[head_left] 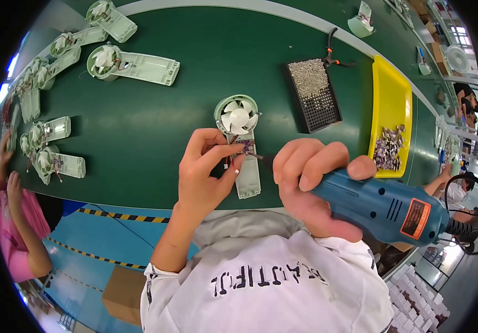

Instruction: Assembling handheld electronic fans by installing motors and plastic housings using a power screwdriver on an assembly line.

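Note:
A pale green handheld fan housing point(248, 180) lies on the table before me, its white fan blades point(238, 117) in the round end away from me. My left hand point(208, 166) has thumb and forefinger closed at a small purple circuit board point(245, 146) on the housing. Wires show beside those fingers. In my right hand point(319, 183) is a blue electric screwdriver point(380, 206), held level, its cable trailing off to the right. The tip of its bit reaches the circuit board near my left fingertips. Whether it sits on a screw is too small to tell.
A black tray of small screws point(312, 94) stands ahead right, with pliers point(336, 55) at its far end. Beyond is a yellow bin point(386, 111) with several circuit boards point(388, 149). More fan housings point(139, 65) lie at the left, where a co-worker in pink point(25, 233) works.

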`<control>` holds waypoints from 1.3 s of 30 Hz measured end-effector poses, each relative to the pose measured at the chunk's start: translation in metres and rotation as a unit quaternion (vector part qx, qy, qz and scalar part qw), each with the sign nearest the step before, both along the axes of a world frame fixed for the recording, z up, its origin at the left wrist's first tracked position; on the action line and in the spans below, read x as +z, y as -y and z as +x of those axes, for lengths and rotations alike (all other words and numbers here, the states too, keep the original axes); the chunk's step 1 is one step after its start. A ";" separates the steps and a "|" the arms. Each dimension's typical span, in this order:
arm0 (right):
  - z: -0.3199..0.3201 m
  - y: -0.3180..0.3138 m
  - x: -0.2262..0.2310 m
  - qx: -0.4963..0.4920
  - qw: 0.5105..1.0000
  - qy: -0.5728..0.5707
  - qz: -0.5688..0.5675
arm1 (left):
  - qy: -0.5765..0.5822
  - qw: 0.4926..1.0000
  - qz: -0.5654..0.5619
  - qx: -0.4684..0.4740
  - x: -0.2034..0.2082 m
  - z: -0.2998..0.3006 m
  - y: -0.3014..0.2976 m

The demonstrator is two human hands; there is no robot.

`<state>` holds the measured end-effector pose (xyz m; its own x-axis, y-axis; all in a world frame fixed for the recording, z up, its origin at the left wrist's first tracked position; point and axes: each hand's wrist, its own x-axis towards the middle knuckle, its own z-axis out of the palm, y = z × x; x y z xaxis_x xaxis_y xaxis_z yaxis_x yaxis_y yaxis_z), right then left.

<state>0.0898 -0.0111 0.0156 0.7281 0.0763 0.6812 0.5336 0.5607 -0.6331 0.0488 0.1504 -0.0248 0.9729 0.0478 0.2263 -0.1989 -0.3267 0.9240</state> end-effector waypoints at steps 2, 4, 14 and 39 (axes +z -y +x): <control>0.000 0.000 -0.001 -0.005 1.000 -0.012 -0.015 | 0.003 1.000 -0.006 -0.003 -0.002 -0.001 0.000; 0.000 -0.002 -0.004 0.003 1.000 -0.018 -0.022 | 0.005 1.000 -0.008 0.003 -0.005 -0.002 0.000; 0.010 -0.013 -0.010 0.040 0.988 0.098 -0.114 | 0.000 0.998 -0.057 0.001 -0.005 -0.004 0.001; -0.031 0.028 -0.015 0.006 0.788 -0.575 -0.218 | -0.086 0.982 -0.166 0.033 -0.007 -0.009 0.022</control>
<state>0.0593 -0.0395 0.0004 0.8426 0.1327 -0.5220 -0.5378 0.1562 -0.8284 0.0394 0.1281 -0.0320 0.9877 0.1549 0.0198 -0.0188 -0.0078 0.9998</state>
